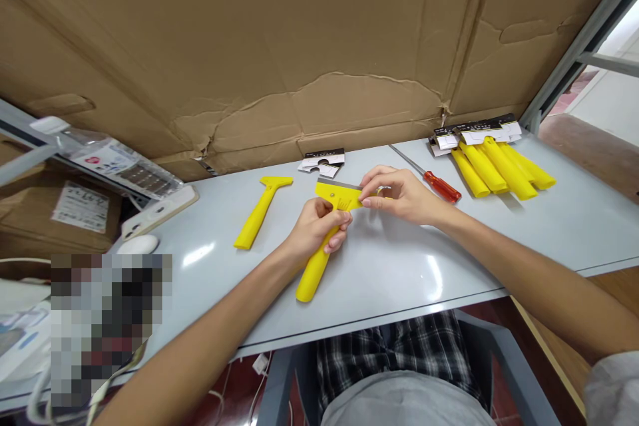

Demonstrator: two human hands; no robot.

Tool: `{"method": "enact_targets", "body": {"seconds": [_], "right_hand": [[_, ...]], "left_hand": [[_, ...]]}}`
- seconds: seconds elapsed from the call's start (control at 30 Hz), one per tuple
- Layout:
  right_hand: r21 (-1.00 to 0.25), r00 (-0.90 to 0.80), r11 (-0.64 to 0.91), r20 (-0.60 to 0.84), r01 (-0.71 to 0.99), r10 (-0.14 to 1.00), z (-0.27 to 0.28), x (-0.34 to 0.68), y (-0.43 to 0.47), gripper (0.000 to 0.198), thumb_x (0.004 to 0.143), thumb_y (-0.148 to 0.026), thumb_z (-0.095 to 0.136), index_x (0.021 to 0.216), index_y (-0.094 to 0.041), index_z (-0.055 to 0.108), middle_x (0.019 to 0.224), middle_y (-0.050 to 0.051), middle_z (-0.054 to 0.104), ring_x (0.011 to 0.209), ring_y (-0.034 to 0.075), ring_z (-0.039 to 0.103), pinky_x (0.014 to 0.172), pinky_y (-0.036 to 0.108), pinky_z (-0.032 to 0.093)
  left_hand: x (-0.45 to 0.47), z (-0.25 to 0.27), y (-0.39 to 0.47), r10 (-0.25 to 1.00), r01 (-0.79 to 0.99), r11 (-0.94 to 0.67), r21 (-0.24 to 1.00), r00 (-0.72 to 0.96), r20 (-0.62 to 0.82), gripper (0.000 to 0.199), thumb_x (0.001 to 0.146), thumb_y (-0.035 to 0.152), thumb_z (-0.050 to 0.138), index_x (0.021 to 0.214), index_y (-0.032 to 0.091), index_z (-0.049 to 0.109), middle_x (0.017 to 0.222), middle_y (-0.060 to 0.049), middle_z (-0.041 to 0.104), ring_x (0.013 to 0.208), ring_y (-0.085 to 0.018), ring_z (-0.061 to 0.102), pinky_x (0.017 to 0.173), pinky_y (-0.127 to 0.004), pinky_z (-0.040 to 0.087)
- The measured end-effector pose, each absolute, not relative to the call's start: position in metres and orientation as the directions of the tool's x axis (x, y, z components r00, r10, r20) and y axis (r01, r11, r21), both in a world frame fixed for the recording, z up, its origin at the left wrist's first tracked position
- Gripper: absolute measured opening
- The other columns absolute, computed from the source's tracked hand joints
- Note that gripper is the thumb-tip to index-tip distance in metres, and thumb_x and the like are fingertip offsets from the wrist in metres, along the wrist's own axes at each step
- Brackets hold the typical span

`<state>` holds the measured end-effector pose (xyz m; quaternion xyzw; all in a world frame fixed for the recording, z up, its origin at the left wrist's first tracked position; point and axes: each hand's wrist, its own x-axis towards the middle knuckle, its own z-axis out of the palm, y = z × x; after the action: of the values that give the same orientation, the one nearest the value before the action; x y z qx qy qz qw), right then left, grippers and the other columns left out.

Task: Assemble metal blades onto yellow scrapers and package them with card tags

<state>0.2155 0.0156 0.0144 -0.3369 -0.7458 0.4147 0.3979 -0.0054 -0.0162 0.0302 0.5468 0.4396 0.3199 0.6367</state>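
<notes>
My left hand [312,229] is wrapped round the neck of a yellow scraper [313,273], its handle slanting down toward the table's front edge. A thin grey blade [340,183] runs along the top of the scraper's wide head. With thumb and fingertips, my right hand [402,196] pinches the right end of that head beside the blade. The fingers partly hide this corner. A second yellow scraper body [257,216] lies to the left of my left hand. Behind my right hand rests a screwdriver [442,186] with a red handle.
Several yellow scrapers [494,170] with black-and-white cards lie at the back right. Loose cards [323,163] sit near the cardboard [319,33] behind the table [200,293]. At left are a plastic bottle [107,156], a power strip [160,212] and a white mouse [138,244].
</notes>
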Motion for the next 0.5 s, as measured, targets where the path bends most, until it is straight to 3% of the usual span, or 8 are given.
{"method": "enact_targets", "body": {"seconds": [0.23,0.5], "right_hand": [[-0.871,-0.442,0.450,0.330,0.199,0.834,0.0142,0.2135,0.0149,0.030,0.086,-0.046,0.072,0.097,-0.018,0.078,0.109,0.008,0.065,0.097,0.009,0.062,0.082,0.024,0.052],[-0.884,-0.378,0.366,0.246,0.290,0.893,0.0184,0.2105,0.0081,0.028,0.083,-0.042,0.073,0.091,-0.014,0.076,0.108,0.009,0.064,0.093,0.009,0.061,0.070,0.019,0.050]], "left_hand": [[-0.0069,0.0257,-0.0136,0.887,0.063,0.197,0.978,0.413,-0.205,0.032,0.075,0.037,0.073,0.061,0.018,0.052,0.039,0.005,0.045,0.030,-0.004,0.033,0.035,-0.018,0.026],[-0.0035,0.0280,-0.0143,0.896,0.057,0.202,0.978,0.392,-0.208,0.032,0.071,0.037,0.077,0.061,0.018,0.053,0.039,0.004,0.046,0.030,-0.005,0.034,0.035,-0.019,0.024]]}}
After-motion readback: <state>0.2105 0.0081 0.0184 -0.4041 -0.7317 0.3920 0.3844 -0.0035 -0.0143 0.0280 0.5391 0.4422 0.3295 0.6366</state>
